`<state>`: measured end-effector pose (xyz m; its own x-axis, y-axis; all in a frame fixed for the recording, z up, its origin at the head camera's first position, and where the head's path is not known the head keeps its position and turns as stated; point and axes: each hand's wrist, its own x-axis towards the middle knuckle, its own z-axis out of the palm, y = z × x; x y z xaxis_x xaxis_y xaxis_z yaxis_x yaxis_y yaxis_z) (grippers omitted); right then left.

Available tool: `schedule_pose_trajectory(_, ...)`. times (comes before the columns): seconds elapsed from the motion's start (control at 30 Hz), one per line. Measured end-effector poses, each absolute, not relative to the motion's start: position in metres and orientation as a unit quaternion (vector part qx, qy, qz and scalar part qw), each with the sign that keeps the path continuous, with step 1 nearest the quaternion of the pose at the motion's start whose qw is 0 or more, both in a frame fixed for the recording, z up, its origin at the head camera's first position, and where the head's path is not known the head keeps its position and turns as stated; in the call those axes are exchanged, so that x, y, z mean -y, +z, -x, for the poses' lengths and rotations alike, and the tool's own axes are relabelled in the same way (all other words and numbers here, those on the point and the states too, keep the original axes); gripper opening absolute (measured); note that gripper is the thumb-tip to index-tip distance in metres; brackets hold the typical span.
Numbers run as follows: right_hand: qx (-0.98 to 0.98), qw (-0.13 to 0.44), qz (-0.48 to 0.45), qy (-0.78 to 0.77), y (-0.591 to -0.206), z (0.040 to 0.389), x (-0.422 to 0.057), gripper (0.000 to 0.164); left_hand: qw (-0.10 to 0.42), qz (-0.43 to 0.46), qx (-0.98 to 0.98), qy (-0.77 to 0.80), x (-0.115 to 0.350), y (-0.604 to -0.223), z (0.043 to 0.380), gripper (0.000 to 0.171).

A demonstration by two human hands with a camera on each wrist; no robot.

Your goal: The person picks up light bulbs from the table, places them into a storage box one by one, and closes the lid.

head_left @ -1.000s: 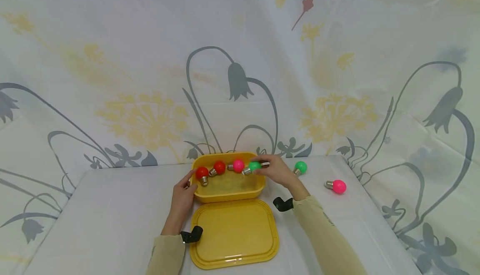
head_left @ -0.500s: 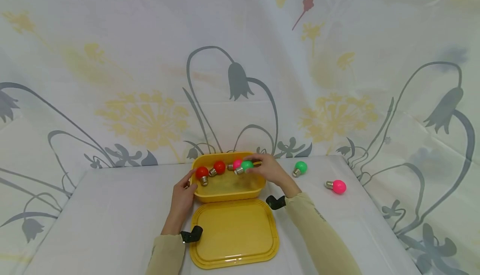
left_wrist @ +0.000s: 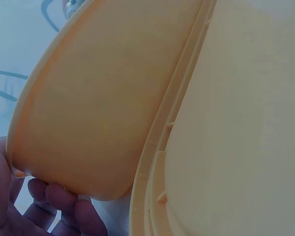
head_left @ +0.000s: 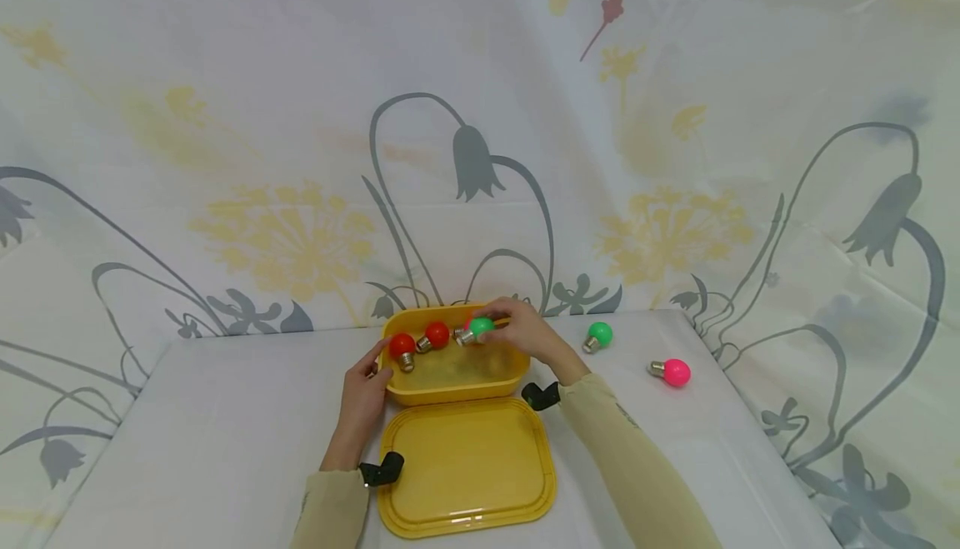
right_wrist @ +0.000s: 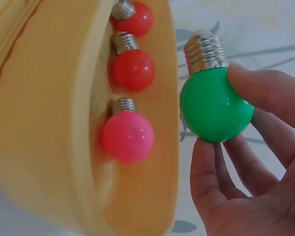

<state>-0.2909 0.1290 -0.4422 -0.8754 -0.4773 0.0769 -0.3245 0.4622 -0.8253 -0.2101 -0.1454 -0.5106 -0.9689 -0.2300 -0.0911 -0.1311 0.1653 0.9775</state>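
Note:
My right hand point(head_left: 523, 331) pinches a green light bulb point(right_wrist: 216, 104) by its globe, metal screw base pointing away from the palm. It holds the bulb above the yellow plastic box point(head_left: 450, 393). At the box's left end my left hand point(head_left: 363, 399) grips the wall, its fingers point(left_wrist: 59, 196) curled against the outside. Inside the box a red bulb point(head_left: 402, 346), a second red bulb point(head_left: 437, 333) and a pink bulb point(right_wrist: 128, 136) lie along the back. From the head view the pink one is mostly hidden behind the green bulb.
A yellow lid point(head_left: 467, 467) lies flat in front of the box. To the right, another green bulb point(head_left: 599, 336) and another pink bulb point(head_left: 677, 372) rest on the white tablecloth point(head_left: 240, 432). A patterned curtain point(head_left: 300, 116) hangs behind the table.
My right hand has moved left over the box with the green bulb, which now covers most of the pink bulb inside. My left hand stays on the box.

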Motion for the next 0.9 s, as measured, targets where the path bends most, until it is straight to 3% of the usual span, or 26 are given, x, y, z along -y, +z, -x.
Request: schedule_pose_trajectory(0.9, -0.844, 0.138, 0.251, -0.453, -0.438, 0.307, -0.101, 0.033, 0.047, -0.122, 0.753, -0.645, 0.145, -0.513, 0.211, 0.054)
